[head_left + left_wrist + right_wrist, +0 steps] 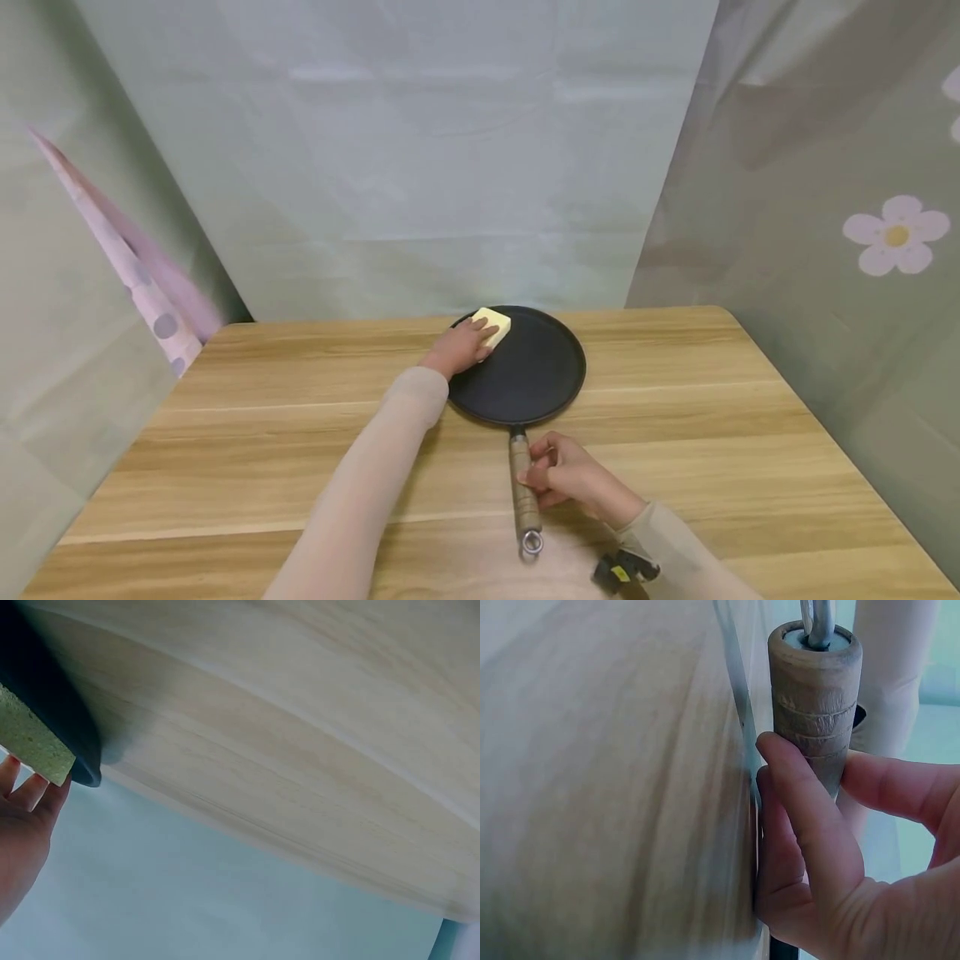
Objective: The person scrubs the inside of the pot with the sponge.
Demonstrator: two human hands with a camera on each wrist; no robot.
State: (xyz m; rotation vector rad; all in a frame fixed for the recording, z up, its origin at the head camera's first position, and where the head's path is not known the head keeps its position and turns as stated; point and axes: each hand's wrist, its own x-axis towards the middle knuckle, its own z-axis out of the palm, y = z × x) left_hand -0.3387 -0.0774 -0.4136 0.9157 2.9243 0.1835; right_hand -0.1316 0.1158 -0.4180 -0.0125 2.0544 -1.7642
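Observation:
A round, flat black pan (536,379) lies on the wooden table, its wooden handle (527,500) directed toward me and ending in a metal ring (532,542). At the pan's far left side, my left hand (462,345) holds a pale yellow sponge (496,319) against the cooking surface. The left wrist view shows fingertips along the edge of the porous sponge (30,739), close to the pan's rim (88,769). My right hand (573,479) pinches the handle between thumb and fingers from the right. Its grip near the ring end shows in the right wrist view around the handle (815,697).
The wooden table (712,467) reaches out on both sides of the pan. Behind it hangs a pale cloth backdrop (450,167), with flower-printed cloth (896,236) at the right. A small black device (626,572) sits by the right wrist.

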